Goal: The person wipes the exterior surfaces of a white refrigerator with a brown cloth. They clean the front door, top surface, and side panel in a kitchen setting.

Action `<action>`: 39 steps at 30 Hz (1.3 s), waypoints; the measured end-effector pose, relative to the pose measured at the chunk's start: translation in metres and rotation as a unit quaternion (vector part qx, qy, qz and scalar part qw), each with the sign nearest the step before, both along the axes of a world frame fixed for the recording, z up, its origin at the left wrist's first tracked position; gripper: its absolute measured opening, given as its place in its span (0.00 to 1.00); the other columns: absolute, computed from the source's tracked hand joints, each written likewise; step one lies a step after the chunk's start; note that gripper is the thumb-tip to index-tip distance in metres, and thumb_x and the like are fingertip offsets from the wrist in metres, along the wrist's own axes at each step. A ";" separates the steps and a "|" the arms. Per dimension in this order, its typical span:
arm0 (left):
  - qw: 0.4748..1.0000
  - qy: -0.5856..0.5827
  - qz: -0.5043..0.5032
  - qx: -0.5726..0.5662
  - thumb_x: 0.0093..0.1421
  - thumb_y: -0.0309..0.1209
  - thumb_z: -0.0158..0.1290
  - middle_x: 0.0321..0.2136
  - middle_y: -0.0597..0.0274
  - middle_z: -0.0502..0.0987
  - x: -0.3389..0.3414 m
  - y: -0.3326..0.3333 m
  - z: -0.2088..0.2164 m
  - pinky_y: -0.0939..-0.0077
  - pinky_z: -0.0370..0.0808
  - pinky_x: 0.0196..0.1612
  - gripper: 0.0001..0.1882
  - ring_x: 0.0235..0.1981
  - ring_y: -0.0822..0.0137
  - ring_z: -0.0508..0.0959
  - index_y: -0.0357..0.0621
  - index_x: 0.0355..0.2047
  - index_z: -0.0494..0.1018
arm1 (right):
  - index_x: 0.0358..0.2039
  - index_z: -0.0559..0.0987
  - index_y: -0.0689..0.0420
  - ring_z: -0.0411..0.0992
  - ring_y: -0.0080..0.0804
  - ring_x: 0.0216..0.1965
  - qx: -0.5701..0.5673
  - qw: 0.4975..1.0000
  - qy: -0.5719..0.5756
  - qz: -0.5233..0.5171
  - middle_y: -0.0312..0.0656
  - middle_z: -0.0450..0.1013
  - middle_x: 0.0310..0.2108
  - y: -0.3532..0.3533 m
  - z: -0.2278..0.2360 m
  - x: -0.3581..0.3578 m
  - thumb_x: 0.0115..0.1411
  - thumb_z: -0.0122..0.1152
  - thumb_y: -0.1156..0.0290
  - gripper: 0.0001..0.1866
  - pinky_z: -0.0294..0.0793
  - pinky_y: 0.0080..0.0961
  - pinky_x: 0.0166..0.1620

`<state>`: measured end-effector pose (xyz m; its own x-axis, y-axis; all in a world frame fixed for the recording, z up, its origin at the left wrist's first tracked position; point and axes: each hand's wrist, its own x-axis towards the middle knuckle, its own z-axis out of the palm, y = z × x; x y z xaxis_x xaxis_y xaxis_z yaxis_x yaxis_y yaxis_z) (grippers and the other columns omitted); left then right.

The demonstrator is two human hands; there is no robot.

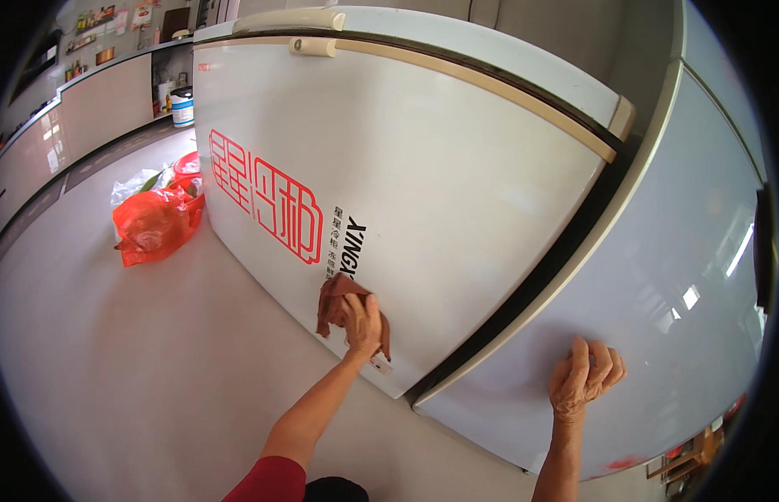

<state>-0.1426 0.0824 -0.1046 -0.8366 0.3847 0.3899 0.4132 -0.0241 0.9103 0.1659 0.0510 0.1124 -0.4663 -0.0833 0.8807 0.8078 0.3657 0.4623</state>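
Red sleeve [272, 481] at the lower edge comes nearest the camera, and from it the left forearm [314, 418] slants up and rightward to a brown cloth [332, 303]. This cloth is bunched in the left hand [364, 322], fingers bent over it, and lies between that hand and the freezer [465, 184], against the lower part of the white front. Its longer spread runs aslant, from upper left to lower right, roughly along the freezer's bottom edge. Black lettering [353, 238] stands just above it, a small label [381, 365] just beside its lower corner, and a large red emblem [268, 197] up to the left.

The left hand is the one on the cloth; the right hand [583, 375] is well apart, to the right, past the dark gap [523, 276]. Its fingers are curled in by the fridge [640, 268], seemingly resting on the pale surface. Nothing shows in its grasp, but the palm is hidden, so I cannot tell how tightly it is closed.

Farther out, a red bag [155, 226] sits on the floor [155, 351] near the freezer's far corner, with cabinets [109, 105] beyond.
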 end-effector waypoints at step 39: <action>0.854 0.516 0.063 -0.012 0.48 0.62 0.58 0.30 0.65 0.74 -0.009 -0.003 0.058 0.79 0.75 0.31 0.37 0.30 0.71 0.74 0.37 0.38 0.72 | 0.41 0.75 0.54 0.63 0.41 0.39 -0.010 1.000 -0.015 -0.013 0.42 0.68 0.38 -0.001 -0.007 0.004 0.46 0.50 0.80 0.19 0.62 0.38 0.46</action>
<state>-0.1519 0.0790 -0.0461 -0.0870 0.3344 0.9384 0.9939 0.0932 0.0589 0.1698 0.0503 0.1057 -0.4942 -0.0528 0.8677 0.8028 0.3553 0.4789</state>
